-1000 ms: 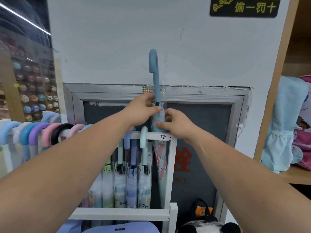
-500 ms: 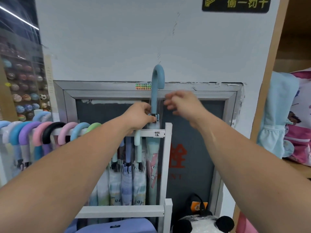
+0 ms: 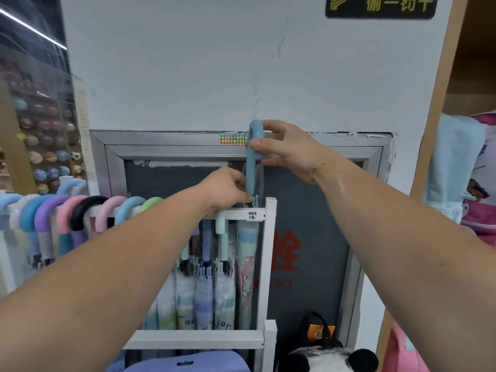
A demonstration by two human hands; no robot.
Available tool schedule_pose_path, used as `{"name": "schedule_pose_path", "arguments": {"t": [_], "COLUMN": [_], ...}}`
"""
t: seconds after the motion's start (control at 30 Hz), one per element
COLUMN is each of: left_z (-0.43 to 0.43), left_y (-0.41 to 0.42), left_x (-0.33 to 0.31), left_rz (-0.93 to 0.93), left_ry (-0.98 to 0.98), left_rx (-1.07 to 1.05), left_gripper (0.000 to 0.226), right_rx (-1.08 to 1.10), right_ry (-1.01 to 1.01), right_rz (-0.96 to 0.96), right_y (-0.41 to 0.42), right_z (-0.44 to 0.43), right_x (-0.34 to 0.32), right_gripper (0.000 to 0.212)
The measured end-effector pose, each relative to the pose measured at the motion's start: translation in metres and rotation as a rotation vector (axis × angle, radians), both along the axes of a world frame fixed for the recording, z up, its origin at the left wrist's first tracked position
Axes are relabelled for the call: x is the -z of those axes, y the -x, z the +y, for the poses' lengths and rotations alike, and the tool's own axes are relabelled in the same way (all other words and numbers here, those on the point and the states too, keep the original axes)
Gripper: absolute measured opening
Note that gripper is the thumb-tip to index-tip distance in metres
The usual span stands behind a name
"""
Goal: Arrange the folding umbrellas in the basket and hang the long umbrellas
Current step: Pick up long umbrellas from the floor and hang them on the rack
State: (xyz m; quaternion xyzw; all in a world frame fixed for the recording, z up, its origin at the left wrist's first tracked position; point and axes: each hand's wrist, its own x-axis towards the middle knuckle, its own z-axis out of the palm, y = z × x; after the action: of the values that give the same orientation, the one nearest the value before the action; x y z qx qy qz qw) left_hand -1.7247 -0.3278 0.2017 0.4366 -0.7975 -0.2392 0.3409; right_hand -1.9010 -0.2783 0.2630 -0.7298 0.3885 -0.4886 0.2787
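A long umbrella with a light blue hooked handle [image 3: 252, 167] stands upright at the right end of the white rack [image 3: 269, 237], its pale printed canopy [image 3: 247, 253] hanging below the top bar. My left hand [image 3: 228, 187] grips the shaft just above the bar. My right hand [image 3: 284, 150] pinches the curved top of the handle. Other long umbrellas hang by coloured hooks [image 3: 80, 210] along the bar to the left, and several shorter ones [image 3: 204, 285] hang inside the rack.
A grey metal-framed panel [image 3: 308, 210] and white wall lie behind the rack. A panda plush [image 3: 330, 358] and a black bag sit on the floor at the right. A wooden shelf post [image 3: 429, 130] with pink and blue goods stands far right.
The umbrella has dropped lower into the rack. My right hand left the shaft and rose to grasp the hooked handle top. My left hand stayed on the shaft.
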Motion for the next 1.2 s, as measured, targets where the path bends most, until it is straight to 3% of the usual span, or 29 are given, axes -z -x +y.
{"name": "schedule_pose_path", "arguments": {"t": [0.2,0.3,0.53,0.67,0.83,0.97,1.1,1.2], "left_z": [0.005,0.014,0.02,0.02,0.024,0.028,0.035,0.043], "left_y": [-0.018,-0.022,-0.026,-0.024,-0.02,-0.018,-0.02,-0.024], "left_x": [-0.024,-0.026,-0.001,0.007,0.013,0.018,0.024,0.027], "left_rz": [0.344,0.393,0.121,0.006,-0.276,-0.278,-0.318,-0.38], "left_ry": [-0.081,-0.041,0.069,0.125,0.216,0.269,0.312,0.356], "left_rx": [-0.005,0.038,0.039,0.023,-0.018,-0.065,-0.113,-0.142], "left_gripper": [0.031,0.031,0.022,0.024,0.022,0.02,0.026,0.04], "right_rx": [0.034,0.027,0.073,0.101,0.139,0.169,0.207,0.295], "right_ry": [-0.052,-0.063,-0.081,-0.117,-0.096,-0.084,-0.068,-0.024], "right_rz": [0.076,0.147,0.354,0.454,0.615,0.677,0.692,0.672], "right_y": [-0.006,-0.01,-0.01,-0.006,-0.007,-0.009,-0.011,-0.01], "right_z": [-0.009,-0.011,-0.014,-0.016,-0.012,-0.008,0.002,0.017], "right_x": [0.028,0.043,0.068,0.072,0.069,0.065,0.067,0.07], "right_gripper": [0.043,0.04,0.055,0.076,0.064,0.049,0.058,0.076]}}
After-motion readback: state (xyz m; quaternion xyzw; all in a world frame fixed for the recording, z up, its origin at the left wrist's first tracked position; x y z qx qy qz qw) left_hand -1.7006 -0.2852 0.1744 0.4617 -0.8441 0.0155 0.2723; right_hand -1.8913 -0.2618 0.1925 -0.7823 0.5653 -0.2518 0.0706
